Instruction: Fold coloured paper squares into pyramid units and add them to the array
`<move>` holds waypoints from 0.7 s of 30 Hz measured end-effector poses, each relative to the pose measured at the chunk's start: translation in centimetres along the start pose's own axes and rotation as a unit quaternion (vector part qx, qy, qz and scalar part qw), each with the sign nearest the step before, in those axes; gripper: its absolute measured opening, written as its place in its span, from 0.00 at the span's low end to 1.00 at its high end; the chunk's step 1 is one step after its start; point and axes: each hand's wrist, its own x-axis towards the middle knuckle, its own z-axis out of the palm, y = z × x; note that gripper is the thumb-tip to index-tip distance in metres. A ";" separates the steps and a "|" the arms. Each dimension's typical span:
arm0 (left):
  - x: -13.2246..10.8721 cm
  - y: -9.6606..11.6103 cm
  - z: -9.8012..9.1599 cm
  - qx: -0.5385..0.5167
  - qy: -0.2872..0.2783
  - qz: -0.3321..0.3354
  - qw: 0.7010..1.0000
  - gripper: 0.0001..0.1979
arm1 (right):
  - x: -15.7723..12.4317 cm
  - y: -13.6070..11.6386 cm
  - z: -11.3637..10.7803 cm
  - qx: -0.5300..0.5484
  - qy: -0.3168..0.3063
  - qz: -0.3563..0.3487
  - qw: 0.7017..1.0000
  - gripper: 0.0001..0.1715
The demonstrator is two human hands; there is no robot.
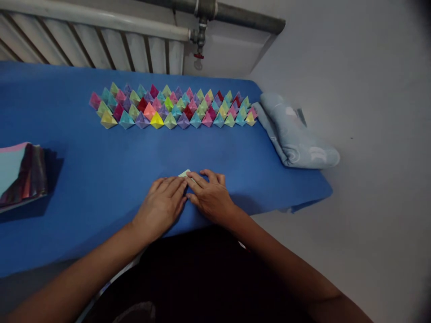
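Near the front edge of the blue-covered table [134,152], a small pale green piece of folded paper [183,173] lies under my fingertips. Most of it is hidden, with just a corner showing beyond them. My left hand [163,204] holds the paper down from the left, its fingers closed together. From the right, my right hand [210,193] grips the same paper with its fingertips, thumb tucked toward me. The two hands touch at the fingertips. Farther back stand several rows of small folded paper pieces [170,120] in many colours, each with a pointed top.
A stack of coloured paper sheets [20,175] sits at the left. A folded grey-blue patterned cloth [296,134] lies at the right end, against the wall [370,112]. Behind the table are a white radiator [134,49] and a pipe with a red-handled valve [201,38].
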 end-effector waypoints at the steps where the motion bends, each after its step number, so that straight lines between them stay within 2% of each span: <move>1: 0.2 0.2 0.4 -0.007 -0.012 0.000 1.000 0.18 | 0.0 0.0 0.1 0.005 0.003 -0.001 1.000 0.26; 3: 0.2 0.3 1.0 -0.008 -0.031 0.003 0.999 0.19 | 0.0 0.1 0.1 0.013 0.013 -0.004 1.000 0.25; 6: -0.2 -0.1 1.3 0.007 -0.030 0.022 0.999 0.19 | 0.0 0.1 0.1 0.021 0.022 -0.001 1.000 0.24; 14: -0.2 0.0 0.8 0.010 -0.045 0.029 0.999 0.17 | 1.0 0.9 -0.6 0.035 0.007 0.010 0.999 0.28; 18: 1.9 -1.8 0.3 -0.011 -0.115 0.044 0.992 0.15 | 1.4 3.2 -0.4 0.092 0.040 0.110 0.989 0.28; 21: 4.4 -4.0 0.3 -0.079 -0.193 0.072 0.975 0.11 | 0.7 4.7 0.0 0.155 0.104 0.119 0.975 0.25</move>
